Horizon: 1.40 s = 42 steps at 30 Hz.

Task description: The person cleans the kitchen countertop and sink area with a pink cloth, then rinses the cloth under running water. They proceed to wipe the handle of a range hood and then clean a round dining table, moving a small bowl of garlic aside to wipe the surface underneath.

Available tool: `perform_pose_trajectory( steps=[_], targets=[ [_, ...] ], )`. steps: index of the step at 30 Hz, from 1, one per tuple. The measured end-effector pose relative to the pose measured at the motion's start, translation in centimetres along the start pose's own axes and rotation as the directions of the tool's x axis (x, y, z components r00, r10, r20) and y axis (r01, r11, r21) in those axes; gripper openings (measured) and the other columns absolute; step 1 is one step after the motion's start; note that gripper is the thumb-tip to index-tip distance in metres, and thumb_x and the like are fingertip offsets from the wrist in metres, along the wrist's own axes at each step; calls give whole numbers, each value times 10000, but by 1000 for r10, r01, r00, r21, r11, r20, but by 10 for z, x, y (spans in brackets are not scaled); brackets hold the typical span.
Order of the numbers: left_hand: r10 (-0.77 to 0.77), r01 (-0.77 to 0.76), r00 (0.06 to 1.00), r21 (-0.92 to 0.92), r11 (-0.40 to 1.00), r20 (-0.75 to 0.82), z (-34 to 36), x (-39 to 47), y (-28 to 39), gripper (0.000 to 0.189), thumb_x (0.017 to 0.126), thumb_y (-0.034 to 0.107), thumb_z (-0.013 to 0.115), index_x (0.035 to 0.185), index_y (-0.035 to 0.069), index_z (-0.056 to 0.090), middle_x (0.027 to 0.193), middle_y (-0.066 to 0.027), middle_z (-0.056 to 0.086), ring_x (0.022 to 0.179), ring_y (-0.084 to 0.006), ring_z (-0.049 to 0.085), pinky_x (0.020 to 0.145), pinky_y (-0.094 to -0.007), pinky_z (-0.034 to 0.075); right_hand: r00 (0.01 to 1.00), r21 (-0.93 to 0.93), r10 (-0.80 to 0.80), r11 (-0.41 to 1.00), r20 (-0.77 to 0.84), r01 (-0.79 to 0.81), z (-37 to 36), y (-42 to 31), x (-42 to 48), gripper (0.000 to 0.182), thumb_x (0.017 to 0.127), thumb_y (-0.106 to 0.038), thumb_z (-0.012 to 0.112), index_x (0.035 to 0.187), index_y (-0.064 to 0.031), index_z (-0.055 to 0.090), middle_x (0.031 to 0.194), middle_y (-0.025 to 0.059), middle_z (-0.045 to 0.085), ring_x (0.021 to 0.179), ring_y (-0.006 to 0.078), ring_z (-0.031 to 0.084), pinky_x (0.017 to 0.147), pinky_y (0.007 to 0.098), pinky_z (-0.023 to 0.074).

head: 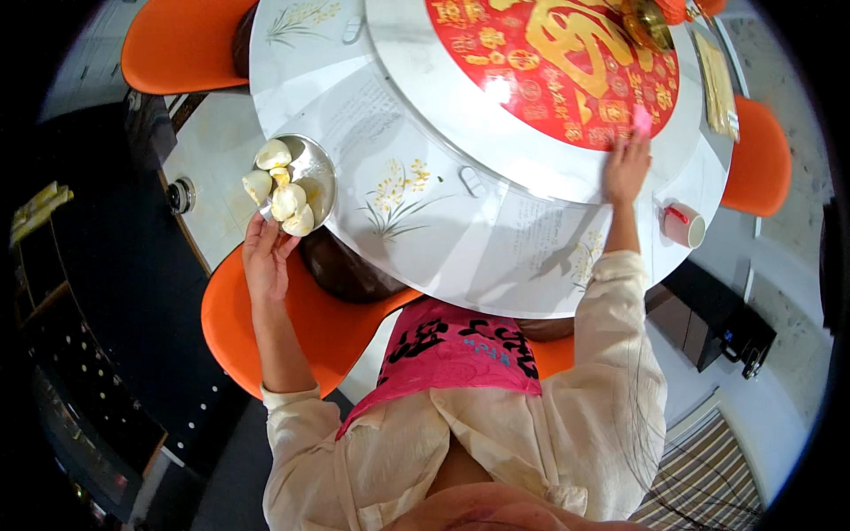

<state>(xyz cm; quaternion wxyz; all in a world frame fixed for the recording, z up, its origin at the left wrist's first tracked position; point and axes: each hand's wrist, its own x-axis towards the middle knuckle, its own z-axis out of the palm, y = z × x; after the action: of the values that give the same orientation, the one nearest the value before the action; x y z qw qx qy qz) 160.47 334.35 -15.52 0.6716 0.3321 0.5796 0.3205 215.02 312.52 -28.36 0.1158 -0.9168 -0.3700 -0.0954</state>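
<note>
My left hand (266,253) grips the near rim of a round metal bowl (321,162) at the left edge of the round table. In the bowl, mostly at its left side, lie several pale, yellow-stained pieces (288,201) that look like boiled egg. My right hand (629,166) reaches over the raised round centre of the table. At its fingertips is a small pink thing (641,119), over the red mat with gold characters (531,73); whether it is a cloth or paper cannot be told.
A pink mug (684,226) lies on its side or leans right of my right arm. A brass-coloured pot (644,25) and a pack of sticks (716,86) are farther back. Orange chairs (179,46) surround the white table (425,252).
</note>
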Motion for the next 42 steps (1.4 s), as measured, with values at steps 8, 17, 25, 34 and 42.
perform_pose_trajectory(
  steps=[8,17,25,34,42],
  targets=[
    [1,-1,998,4,1000,-62,-25,-6,-8,327,949,118,490,1262,30,461,1135,-69,589,987,-152,611,765,-276,563,995,133,49,989,82,-60,35,-94,106,551,821,-455,559,1049,47,556,1135,253,546,1039,387,527,896,493,406],
    [23,-22,998,24,999,-63,-24,-12,-1,326,946,122,500,1255,28,461,1135,-78,589,993,-170,611,774,-290,558,793,436,-606,730,59,526,33,-286,-28,693,899,-517,438,1372,-18,358,1448,162,329,1368,280,262,1131,419,178],
    [29,-29,999,40,999,13,-6,-4,4,325,946,116,495,1256,24,459,1148,-77,584,994,-161,611,770,-282,563,891,274,-399,901,216,337,-28,-103,-54,695,866,-429,549,1394,-30,336,1438,181,338,1352,308,291,1114,470,188],
    [2,-3,999,15,1000,50,-8,-8,-9,332,948,122,496,1264,27,457,1143,-65,585,969,-142,613,771,-274,565,959,-11,283,959,-23,-284,32,66,31,642,916,-483,434,1351,-15,367,1348,237,412,1259,403,363,1027,522,273],
    [6,-5,999,21,1000,-34,-23,-28,-10,338,945,124,509,1265,27,458,1144,-69,587,975,-151,613,746,-258,562,987,580,-60,814,148,-37,57,-267,6,842,881,-564,422,1406,68,235,1485,260,183,1403,362,116,1149,429,57]
  ],
)
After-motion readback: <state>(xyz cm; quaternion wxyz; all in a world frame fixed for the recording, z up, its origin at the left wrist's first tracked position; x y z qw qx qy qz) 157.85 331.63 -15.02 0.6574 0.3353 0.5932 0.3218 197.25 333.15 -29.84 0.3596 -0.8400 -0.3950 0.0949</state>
